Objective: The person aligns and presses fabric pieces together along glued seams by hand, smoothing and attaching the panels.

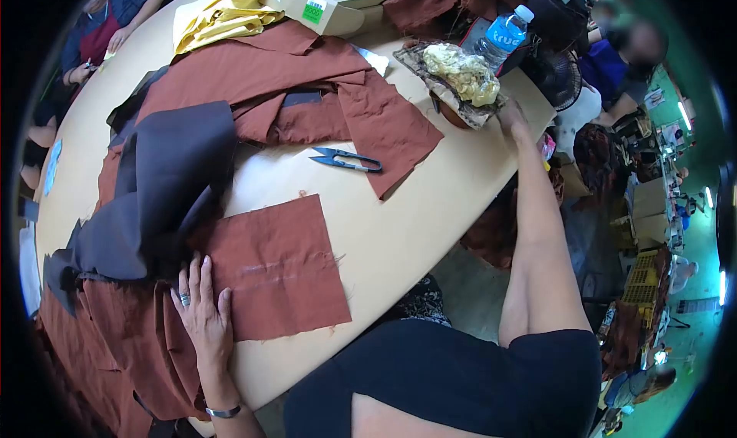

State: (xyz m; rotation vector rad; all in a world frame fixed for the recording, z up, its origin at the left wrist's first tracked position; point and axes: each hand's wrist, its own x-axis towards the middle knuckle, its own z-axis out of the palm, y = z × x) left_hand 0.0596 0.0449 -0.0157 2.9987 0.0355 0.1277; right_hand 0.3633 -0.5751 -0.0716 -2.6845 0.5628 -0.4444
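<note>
My left hand (pixel 204 307) lies flat with fingers stretched out, a ring on one of them. It rests at the left edge of a square reddish-brown fabric piece (pixel 280 273), where more brown cloth (pixel 130 338) meets it. A dark fabric piece (pixel 180 169) lies folded just beyond the fingertips. Reaching out to the far right corner of the table, my right hand (pixel 513 120) is beside a patterned cloth (pixel 418 62) with a crumpled yellowish bundle (pixel 464 71) on top. Its fingers are too small and partly hidden to make out. Thread snips (pixel 349 160) lie between the cloth pieces.
Large brown fabric pieces (pixel 269 66) spread over the table (pixel 414 200). A yellow cloth (pixel 223 16) and a cardboard box (pixel 338 12) sit at the back. Near my right hand stands a water bottle (pixel 503 39), with a fan (pixel 559 81) behind. A person (pixel 115 23) works across the table.
</note>
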